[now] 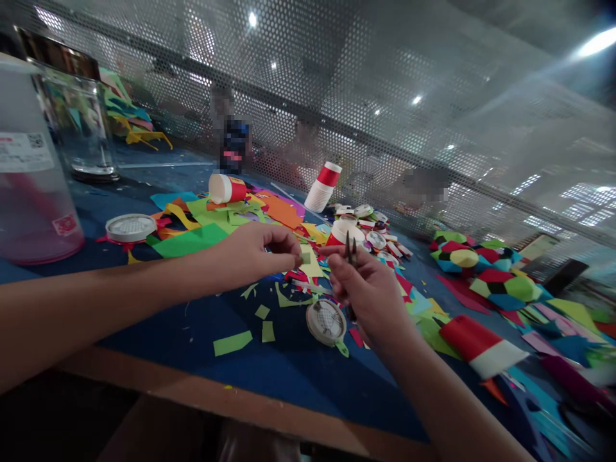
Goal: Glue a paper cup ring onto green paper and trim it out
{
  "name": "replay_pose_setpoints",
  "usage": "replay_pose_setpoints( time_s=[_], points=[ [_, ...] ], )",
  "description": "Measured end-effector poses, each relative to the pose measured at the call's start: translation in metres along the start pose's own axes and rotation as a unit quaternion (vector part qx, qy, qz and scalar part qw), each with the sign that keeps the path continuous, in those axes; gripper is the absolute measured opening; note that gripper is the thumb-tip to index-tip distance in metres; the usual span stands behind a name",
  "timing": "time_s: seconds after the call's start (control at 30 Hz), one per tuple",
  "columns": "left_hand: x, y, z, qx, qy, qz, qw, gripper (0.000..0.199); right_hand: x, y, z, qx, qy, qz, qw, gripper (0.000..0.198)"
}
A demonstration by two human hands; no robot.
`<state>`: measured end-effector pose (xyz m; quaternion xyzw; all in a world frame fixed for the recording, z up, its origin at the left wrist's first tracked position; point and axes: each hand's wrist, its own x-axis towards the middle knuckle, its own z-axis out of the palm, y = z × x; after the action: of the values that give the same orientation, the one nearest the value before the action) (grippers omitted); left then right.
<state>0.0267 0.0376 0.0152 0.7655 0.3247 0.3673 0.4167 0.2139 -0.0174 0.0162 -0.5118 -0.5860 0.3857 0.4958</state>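
My left hand [269, 250] is closed in a pinch on a small green paper piece [305, 258] at the fingertips. To its right, my right hand [368, 282] grips a pair of dark scissors [350, 247], with two pointed blades sticking up slightly apart; the handles are mostly hidden in the palm. Below the hands lies a round white disc [326, 322] with a patterned face and a green paper tab. Green paper scraps [233, 343] are scattered on the blue tabletop [289, 385]. A red and white paper cup [344, 232] stands just behind the scissors.
Coloured paper sheets [192, 240], a tipped cup [228, 189] and stacked cups [325, 186] lie farther back. A plastic container [33, 173] and glass jar [79, 122] stand left. Right are paper balls [505, 289] and another cup [481, 346]. A perforated screen [289, 83] rises behind.
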Motion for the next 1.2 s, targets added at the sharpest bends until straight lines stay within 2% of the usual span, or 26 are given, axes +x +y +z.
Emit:
replay_pose_setpoints(
  time_s=[0.1, 0.2, 0.33, 0.47, 0.53, 0.67, 0.73, 0.8, 0.83, 0.87, 0.9, 0.97, 1.0, 1.1, 1.17, 1.2],
  points=[
    [0.001, -0.001, -0.002, -0.051, 0.063, -0.024, 0.996, 0.018, -0.004, -0.004, 0.000, 0.023, -0.010, 0.011, 1.000, 0.043],
    [0.001, -0.001, -0.004, -0.101, 0.100, -0.026, 0.990, 0.019, -0.011, -0.009, 0.005, 0.050, -0.042, 0.048, 0.997, 0.035],
    [-0.002, 0.005, -0.002, -0.109, 0.098, -0.025, 0.989, 0.018, -0.020, -0.013, 0.010, 0.007, -0.085, 0.021, 0.996, 0.024],
    [-0.005, 0.014, 0.001, -0.106, 0.086, -0.027, 0.990, 0.017, -0.022, -0.006, 0.013, -0.087, -0.069, -0.023, 0.994, 0.024],
    [-0.006, 0.016, 0.001, -0.103, 0.088, -0.027, 0.990, 0.017, -0.021, -0.002, 0.015, -0.059, -0.054, -0.018, 0.997, 0.026],
    [-0.007, 0.012, 0.000, -0.102, 0.084, -0.024, 0.991, 0.017, -0.017, -0.003, 0.011, 0.075, -0.019, -0.010, 0.997, 0.028],
    [-0.007, 0.009, -0.001, -0.106, 0.084, -0.023, 0.991, 0.018, -0.013, -0.010, 0.002, 0.091, 0.015, -0.028, 0.995, 0.027],
    [-0.006, 0.007, -0.001, -0.105, 0.088, -0.021, 0.990, 0.018, -0.009, -0.019, -0.012, 0.076, 0.049, -0.058, 0.994, 0.013],
    [-0.005, 0.007, -0.001, -0.101, 0.087, -0.024, 0.991, 0.018, -0.007, -0.023, -0.021, 0.050, 0.069, -0.081, 0.993, 0.009],
    [-0.005, 0.007, -0.001, -0.096, 0.087, -0.028, 0.991, 0.018, -0.006, -0.028, -0.029, 0.004, 0.098, -0.112, 0.989, 0.013],
    [-0.005, 0.007, -0.001, -0.091, 0.086, -0.031, 0.992, 0.018, -0.005, -0.032, -0.038, -0.071, 0.149, -0.160, 0.973, 0.019],
    [-0.004, 0.007, -0.001, -0.084, 0.083, -0.038, 0.992, 0.018, -0.004, -0.039, -0.056, -0.241, 0.244, -0.231, 0.911, 0.021],
    [-0.004, 0.007, -0.001, -0.080, 0.082, -0.040, 0.993, 0.018, -0.004, -0.042, -0.064, -0.268, 0.263, -0.233, 0.897, 0.021],
    [-0.003, 0.005, -0.002, -0.069, 0.079, -0.039, 0.994, 0.018, -0.007, -0.051, -0.087, -0.174, 0.236, -0.145, 0.945, 0.028],
    [-0.003, 0.003, -0.003, -0.063, 0.073, -0.039, 0.995, 0.017, -0.010, -0.054, -0.102, -0.145, 0.210, -0.104, 0.961, 0.031],
    [-0.003, 0.003, -0.003, -0.064, 0.070, -0.038, 0.995, 0.016, -0.011, -0.054, -0.110, -0.173, 0.204, -0.108, 0.957, 0.034]
  ],
)
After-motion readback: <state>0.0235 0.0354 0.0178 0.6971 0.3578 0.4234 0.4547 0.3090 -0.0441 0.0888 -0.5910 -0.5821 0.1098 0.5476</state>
